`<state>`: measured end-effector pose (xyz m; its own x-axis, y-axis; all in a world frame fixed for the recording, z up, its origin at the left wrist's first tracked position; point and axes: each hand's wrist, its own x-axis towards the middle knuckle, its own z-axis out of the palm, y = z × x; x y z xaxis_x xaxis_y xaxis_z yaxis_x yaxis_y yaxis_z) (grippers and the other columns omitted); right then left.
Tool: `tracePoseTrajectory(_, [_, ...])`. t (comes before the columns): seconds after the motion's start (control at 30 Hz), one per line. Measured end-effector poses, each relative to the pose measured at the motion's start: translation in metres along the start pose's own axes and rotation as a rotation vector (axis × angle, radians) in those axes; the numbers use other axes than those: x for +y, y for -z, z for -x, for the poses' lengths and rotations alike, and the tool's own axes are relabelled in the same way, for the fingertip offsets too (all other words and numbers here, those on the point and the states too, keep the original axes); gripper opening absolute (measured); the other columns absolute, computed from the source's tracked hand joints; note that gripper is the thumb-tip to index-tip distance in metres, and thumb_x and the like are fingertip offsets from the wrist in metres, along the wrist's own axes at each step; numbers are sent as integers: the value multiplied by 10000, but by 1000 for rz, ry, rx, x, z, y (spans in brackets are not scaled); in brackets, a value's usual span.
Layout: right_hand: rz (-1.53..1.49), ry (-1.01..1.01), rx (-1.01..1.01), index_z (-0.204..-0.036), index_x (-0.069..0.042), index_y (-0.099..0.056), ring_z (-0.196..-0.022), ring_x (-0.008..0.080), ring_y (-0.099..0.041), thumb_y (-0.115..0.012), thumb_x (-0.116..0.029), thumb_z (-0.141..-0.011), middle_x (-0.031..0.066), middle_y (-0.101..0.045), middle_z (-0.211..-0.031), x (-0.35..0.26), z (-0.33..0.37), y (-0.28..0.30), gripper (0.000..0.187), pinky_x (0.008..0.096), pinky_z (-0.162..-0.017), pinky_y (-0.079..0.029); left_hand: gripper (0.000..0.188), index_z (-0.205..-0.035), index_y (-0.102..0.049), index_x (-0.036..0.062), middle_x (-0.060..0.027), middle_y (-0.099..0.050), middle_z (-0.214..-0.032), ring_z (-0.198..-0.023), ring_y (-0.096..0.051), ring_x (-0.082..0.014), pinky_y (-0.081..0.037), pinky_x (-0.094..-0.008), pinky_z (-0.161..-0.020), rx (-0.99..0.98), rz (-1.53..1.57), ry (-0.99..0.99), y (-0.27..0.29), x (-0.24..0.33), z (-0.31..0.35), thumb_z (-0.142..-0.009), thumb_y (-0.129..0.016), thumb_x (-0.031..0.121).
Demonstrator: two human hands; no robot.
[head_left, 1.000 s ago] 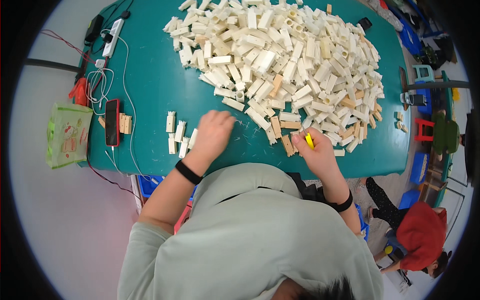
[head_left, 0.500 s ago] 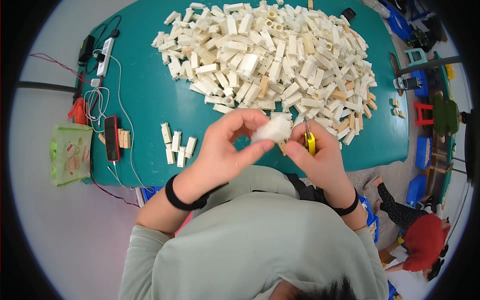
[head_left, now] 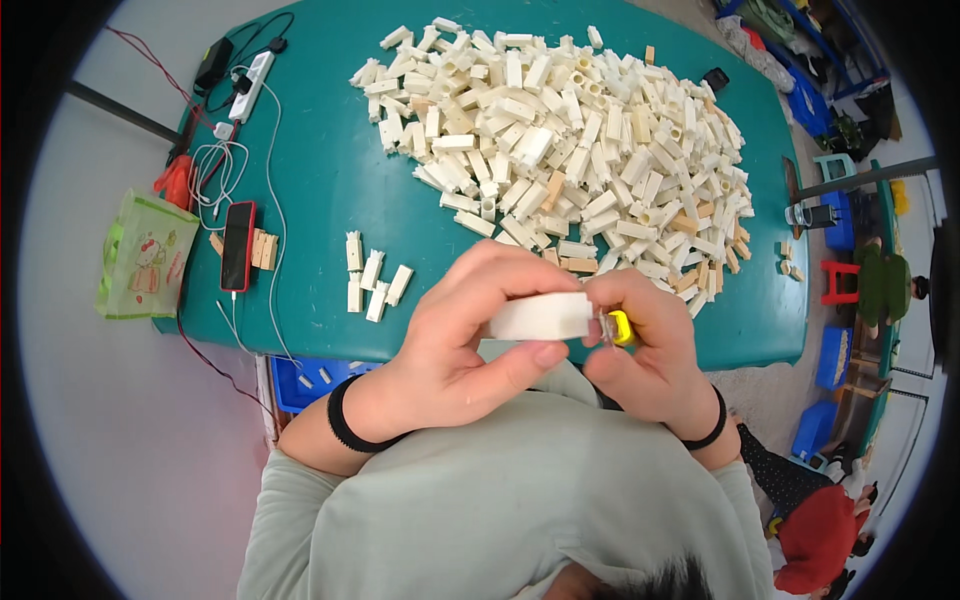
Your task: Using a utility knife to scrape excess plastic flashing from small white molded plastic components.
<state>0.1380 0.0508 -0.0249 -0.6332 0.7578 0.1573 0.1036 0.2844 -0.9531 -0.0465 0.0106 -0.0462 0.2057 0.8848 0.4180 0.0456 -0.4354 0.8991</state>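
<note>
My left hand (head_left: 450, 350) is closed round a cream-white, box-shaped plastic piece (head_left: 540, 317), thumb below and fingers above. Held roughly level, the piece points its right end at my other hand. My right hand (head_left: 655, 350) grips a small yellow-handled cutting tool (head_left: 622, 328); its metal part is mostly hidden by the fingers and lies close to the piece's end. Whether the metal touches the piece, I cannot tell. Beyond my hands, a big heap of similar cream and tan pieces (head_left: 530, 145) covers the table. Several pieces (head_left: 375, 285) lie apart to the left.
On the green table (head_left: 310, 200), a red-cased phone (head_left: 237, 247) leans on tan pieces. A power strip (head_left: 251, 87), cables and a green bag (head_left: 148, 255) are at the left. A blue bin (head_left: 310, 382) sits below the edge. A person in red (head_left: 825, 535) is at lower right.
My hands have come closer together and lower. The plastic piece has turned level, its end now against the right-hand fingers and tool. The view has shifted a little.
</note>
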Motion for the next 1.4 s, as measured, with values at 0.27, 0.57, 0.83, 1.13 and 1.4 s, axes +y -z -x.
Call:
tracePoseTrajectory(0.27, [214,36,11,-740,-35,-533,-490,196,-476,-613,-281,-777,65,-501,-594,-7,11,-3,261,260,-438,-364,346,-971,-473,25,-82,-478,-912,-799,-458,-160,-387,-241,-674,242,151,-33,-10,8,9,-679,-658,5])
tracePoseTrajectory(0.57, [323,185,47,-695,-46,-520,-441,198,-471,-649,-261,-748,59,-490,-561,-12,12,-5,256,277,-391,-345,406,-956,-457,31,-90,-468,-895,-778,-462,-171,-389,-247,-653,260,-14,-113,-10,12,11,-625,-693,22])
tracePoseTrajectory(0.83, [369,221,65,-667,-61,-496,-415,182,-446,-642,-308,-754,37,-468,-533,-7,12,-3,300,275,-373,-316,416,-960,-467,32,-94,-477,-871,-774,-473,-173,-397,-253,-637,249,-22,-129,-11,10,10,-618,-703,32])
tracePoseTrajectory(1.13, [522,298,85,-634,-71,-468,-410,190,-427,-638,-333,-748,37,-417,-506,3,5,3,332,283,-382,-305,368,-907,-507,33,-81,-529,-815,-726,-496,-180,-408,-262,-613,195,-6,-77,-6,7,9,-610,-723,51])
tracePoseTrajectory(1.4, [251,0,133,-667,-22,-488,-442,182,-386,-621,-330,-773,50,-423,-534,9,4,6,352,274,-414,-321,291,-913,-563,31,-77,-540,-863,-787,-521,-196,-423,-272,-660,-87,128,-54,0,5,1,-685,-711,135])
